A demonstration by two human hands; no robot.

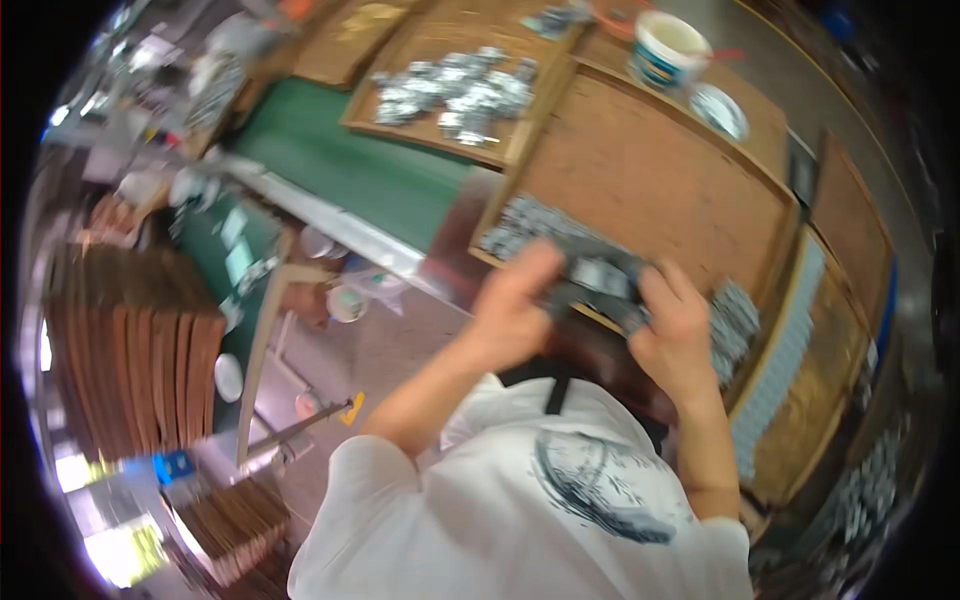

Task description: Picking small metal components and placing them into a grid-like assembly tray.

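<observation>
Held level between my two hands is a dark grey block-like piece (575,295) with silvery bits in its middle; motion blur hides its exact kind. My left hand (512,312) is closed on its left end. At the other end my right hand (675,325) grips it, fingers bent over the edge. Both hands are over the near edge of a wide wooden tray (650,165). Small grey metal parts (535,228) lie in the tray's near left corner, just beyond my left hand. More grey parts (733,325) are heaped to the right of my right hand.
Shiny silver parts (465,90) lie on another wooden tray beside a green work surface (340,150). A white bucket (668,50) and a round lid (718,110) stand at the far side. Rows of grey parts (785,350) line a board at right. Stacked brown boards (135,350) stand at left.
</observation>
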